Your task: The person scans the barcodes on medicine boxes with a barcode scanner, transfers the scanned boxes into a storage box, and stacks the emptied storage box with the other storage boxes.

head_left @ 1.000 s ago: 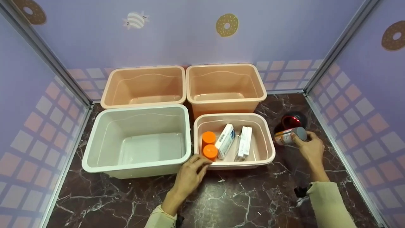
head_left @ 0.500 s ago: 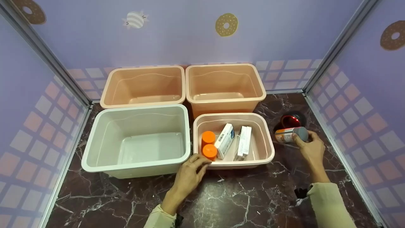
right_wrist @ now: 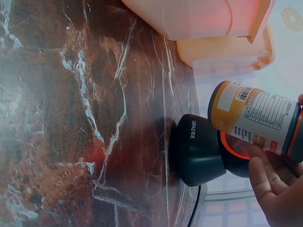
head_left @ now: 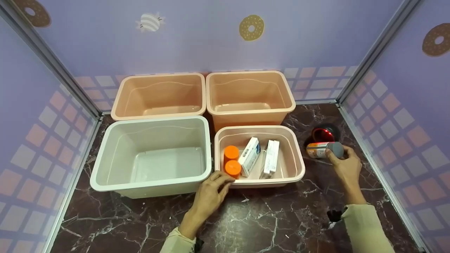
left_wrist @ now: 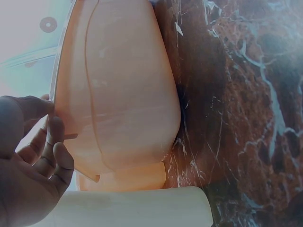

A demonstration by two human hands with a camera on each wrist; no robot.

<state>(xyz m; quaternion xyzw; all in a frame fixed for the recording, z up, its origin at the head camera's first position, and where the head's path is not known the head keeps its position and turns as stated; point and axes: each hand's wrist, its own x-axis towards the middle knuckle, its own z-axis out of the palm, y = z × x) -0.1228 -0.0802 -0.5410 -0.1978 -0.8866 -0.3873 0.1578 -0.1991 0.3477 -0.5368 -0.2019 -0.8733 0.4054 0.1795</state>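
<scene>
In the head view my right hand point(head_left: 346, 167) grips a supplement bottle point(head_left: 318, 150) with a grey cap and an orange-and-white label. It lies sideways in the air, just in front of a black barcode scanner point(right_wrist: 199, 151) that glows red. The right wrist view shows a barcode and a printed table on the bottle's label point(right_wrist: 255, 116). My left hand point(head_left: 207, 195) holds the front left rim of a small pink bin point(left_wrist: 128, 85). Inside that bin are two orange-capped bottles point(head_left: 232, 169), a white medicine box point(head_left: 249, 156) and more white boxes point(head_left: 270, 158) beside it.
A pale green bin point(head_left: 151, 186) stands left of the pink one. Two peach bins point(head_left: 158, 116) sit behind, against the purple wall. The scanner's cable point(right_wrist: 194, 208) runs along the dark marbled table point(head_left: 267, 221). Side walls bound the table at left and right.
The bottle has shifted slightly right and turned a little in my right hand, so its label shows differently before the scanner. My left hand stays on the pink bin's rim.
</scene>
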